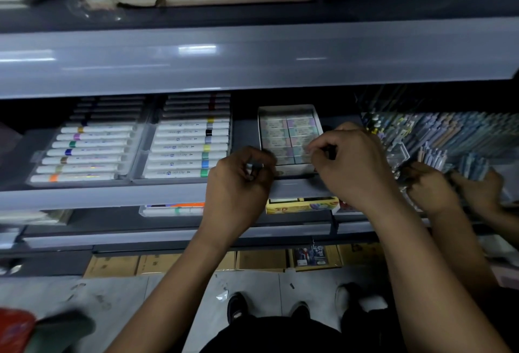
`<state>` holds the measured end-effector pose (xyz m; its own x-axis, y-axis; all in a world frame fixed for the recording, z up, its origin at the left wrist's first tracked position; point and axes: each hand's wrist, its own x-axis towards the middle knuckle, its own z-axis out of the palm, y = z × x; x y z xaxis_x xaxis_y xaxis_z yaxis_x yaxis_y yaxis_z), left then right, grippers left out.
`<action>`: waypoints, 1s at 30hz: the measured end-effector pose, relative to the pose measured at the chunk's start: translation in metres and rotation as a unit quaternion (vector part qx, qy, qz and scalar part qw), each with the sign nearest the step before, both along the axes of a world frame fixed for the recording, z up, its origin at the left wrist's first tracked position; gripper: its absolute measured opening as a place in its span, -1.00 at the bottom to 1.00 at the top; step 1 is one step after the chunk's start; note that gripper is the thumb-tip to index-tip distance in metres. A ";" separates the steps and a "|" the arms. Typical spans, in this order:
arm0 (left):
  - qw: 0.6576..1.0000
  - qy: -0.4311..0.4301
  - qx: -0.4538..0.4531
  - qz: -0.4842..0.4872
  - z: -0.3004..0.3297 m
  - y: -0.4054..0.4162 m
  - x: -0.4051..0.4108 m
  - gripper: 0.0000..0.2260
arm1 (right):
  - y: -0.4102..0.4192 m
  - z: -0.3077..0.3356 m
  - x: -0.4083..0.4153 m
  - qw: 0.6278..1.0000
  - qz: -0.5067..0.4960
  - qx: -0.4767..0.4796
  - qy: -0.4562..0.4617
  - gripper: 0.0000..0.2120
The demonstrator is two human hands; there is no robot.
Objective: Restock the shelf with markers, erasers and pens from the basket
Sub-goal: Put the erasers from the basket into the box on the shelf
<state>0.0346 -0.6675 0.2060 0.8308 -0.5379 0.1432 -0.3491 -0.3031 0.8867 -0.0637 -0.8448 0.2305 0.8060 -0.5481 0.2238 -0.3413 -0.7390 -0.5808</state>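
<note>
Stocking is looking well advanced on the middle shelf [112, 195]: two clear trays of white-barrelled markers [90, 150] are sitting full at its left, colour bands lined up, and a white eraser box [289, 139] is lying to their right, showing two columns of wrapped pastel erasers [283, 133] that are filling it almost to the front wall. The left hand [238, 176] is curling at the box's near-left corner, fingers bent inward; whether it is pinching the box wall or a small item cannot be told, as the fingertips are blurred. The right hand [351, 159] is hovering over the box's near-right corner with fingers half-closed, seemingly pinching or nudging an eraser in the front row, though the contact is hidden under the knuckles. Judged state: eraser step is nearing its end, with seating the last pieces and squaring the box remaining. Pens [438, 139] are crowding the right of the shelf in pastel rows, where a second person's hands [432, 187] are working. The basket is not clearly in view, so what stock is left cannot be told.
</note>
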 end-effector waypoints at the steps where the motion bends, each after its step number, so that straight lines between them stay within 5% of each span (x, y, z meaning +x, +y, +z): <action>1: 0.999 0.031 -0.019 0.001 0.002 0.000 -0.001 -0.81 | 0.002 0.001 -0.001 1.000 0.004 -0.008 -0.009 -0.85; 3: 0.983 0.160 -0.093 0.004 0.010 0.000 -0.003 -0.80 | 0.006 0.002 -0.003 0.999 0.015 -0.014 -0.036 -0.86; 7: 0.880 0.397 -0.259 -0.035 0.030 0.005 -0.006 -0.81 | 0.028 0.005 -0.004 0.994 0.065 0.017 -0.083 -0.93; 12: 0.791 0.493 -0.353 -0.082 0.048 0.006 -0.010 -0.68 | 0.061 0.005 -0.003 0.986 0.139 0.046 -0.084 -0.75; 19: 0.766 0.527 -0.359 -0.083 0.054 0.007 -0.012 -0.67 | 0.068 0.005 0.000 0.985 0.137 0.058 -0.088 -0.75; 23: 0.807 0.482 -0.337 -0.056 0.048 0.008 -0.007 -0.69 | 0.063 0.005 0.001 0.977 0.140 0.125 -0.105 -0.82; 27: 0.918 0.334 -0.214 0.006 0.031 0.009 0.001 -0.85 | 0.057 0.006 0.004 0.970 0.122 0.164 -0.131 -0.88; 30: 0.965 0.215 -0.147 0.005 0.018 0.009 0.004 -0.86 | 0.048 0.004 0.009 0.974 0.076 0.157 -0.143 -0.86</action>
<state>0.0391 -0.6584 0.2235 0.8520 -0.5185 -0.0717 0.0728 -0.0183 0.9972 -0.0544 -0.7969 0.2342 0.8125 -0.5047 0.2919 -0.0323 -0.5389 -0.8418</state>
